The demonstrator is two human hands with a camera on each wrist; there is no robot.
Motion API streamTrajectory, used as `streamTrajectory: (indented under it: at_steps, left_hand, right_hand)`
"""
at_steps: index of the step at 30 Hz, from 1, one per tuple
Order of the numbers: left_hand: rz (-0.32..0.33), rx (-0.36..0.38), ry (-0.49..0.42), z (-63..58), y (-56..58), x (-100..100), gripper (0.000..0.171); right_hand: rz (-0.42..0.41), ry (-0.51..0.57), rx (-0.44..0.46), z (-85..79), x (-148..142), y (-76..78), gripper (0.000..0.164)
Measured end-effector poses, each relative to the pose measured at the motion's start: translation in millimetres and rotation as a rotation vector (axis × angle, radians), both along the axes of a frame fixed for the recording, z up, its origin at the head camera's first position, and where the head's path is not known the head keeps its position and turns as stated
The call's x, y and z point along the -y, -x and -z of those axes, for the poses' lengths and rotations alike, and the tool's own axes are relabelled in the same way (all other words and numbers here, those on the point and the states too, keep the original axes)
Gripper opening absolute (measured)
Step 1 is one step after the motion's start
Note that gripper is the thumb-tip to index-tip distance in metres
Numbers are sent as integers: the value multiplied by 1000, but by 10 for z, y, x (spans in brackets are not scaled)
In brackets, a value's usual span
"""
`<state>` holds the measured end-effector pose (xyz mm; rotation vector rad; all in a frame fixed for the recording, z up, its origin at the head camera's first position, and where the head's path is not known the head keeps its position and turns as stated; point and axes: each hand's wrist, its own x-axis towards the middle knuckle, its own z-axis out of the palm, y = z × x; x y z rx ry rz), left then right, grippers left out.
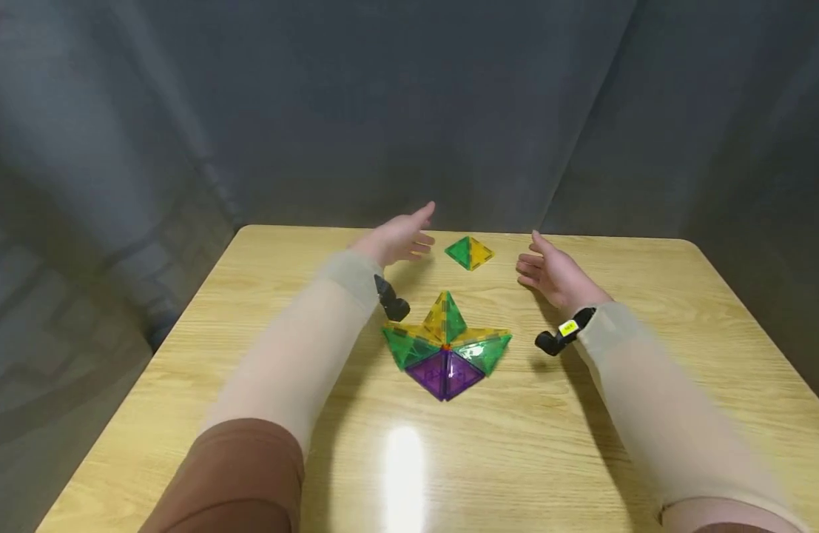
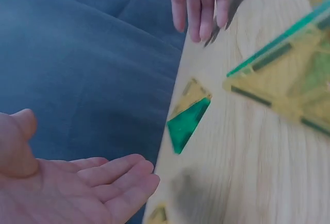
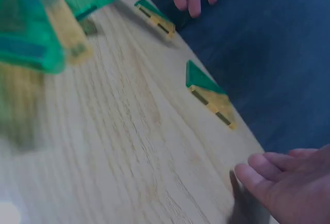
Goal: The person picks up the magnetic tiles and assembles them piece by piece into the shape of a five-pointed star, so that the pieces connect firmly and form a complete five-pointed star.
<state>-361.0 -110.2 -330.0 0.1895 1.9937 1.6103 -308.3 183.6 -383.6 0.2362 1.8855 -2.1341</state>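
My left hand (image 1: 399, 238) hovers over the far left part of the table with its fingers extended and nothing in them. Facing it from the right, my right hand (image 1: 554, 274) also has its fingers extended and holds nothing. Between the two lies a joined pair of green and yellow triangular magnetic tiles (image 1: 459, 253), flat near the back edge. Closer to me stands a larger build of green, yellow and purple magnetic tiles (image 1: 472, 352), pointed at its far end. By the left fingers, another green and yellow tile piece (image 3: 154, 20) shows in the right wrist view, mostly hidden from the head view.
A light wooden table (image 1: 249, 459) carries all the tiles. Dark grey fabric (image 1: 409, 111) hangs behind its far edge and along both sides. Each wrist wears a small black camera, such as the right wrist camera (image 1: 552, 342).
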Motion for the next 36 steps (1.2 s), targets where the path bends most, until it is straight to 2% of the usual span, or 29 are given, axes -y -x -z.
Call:
streamTrajectory:
  at_steps: [5, 8, 12, 17, 21, 26, 30, 34, 36]
  left_hand:
    - [-51, 97, -91, 141, 132, -142, 83]
    - [-79, 131, -99, 203, 182, -210, 85]
    - [-122, 178, -123, 294, 215, -288, 86]
    - [-137, 196, -143, 387, 233, -352, 85]
    - [-156, 183, -157, 417, 232, -383, 83]
    - [-196, 160, -140, 399, 195, -399, 82]
    - [-197, 152, -134, 384, 166, -409, 84]
    - [-231, 171, -152, 396, 162, -408, 83]
    - [-260, 188, -171, 406, 170, -413, 83]
  right_hand:
    - [-37, -2, 3, 84, 131, 143, 89]
    - [-44, -5, -6, 122, 154, 191, 91]
    - [-52, -18, -9, 152, 168, 215, 91]
    - [-54, -44, -5, 171, 205, 225, 92]
    - [-60, -60, -12, 172, 226, 238, 94]
    - [-65, -60, -15, 163, 267, 247, 94]
    - [-56, -19, -11, 159, 307, 243, 92]
    - [15, 38, 15, 144, 355, 232, 88]
    - [75, 21, 31, 120, 377, 209, 85]
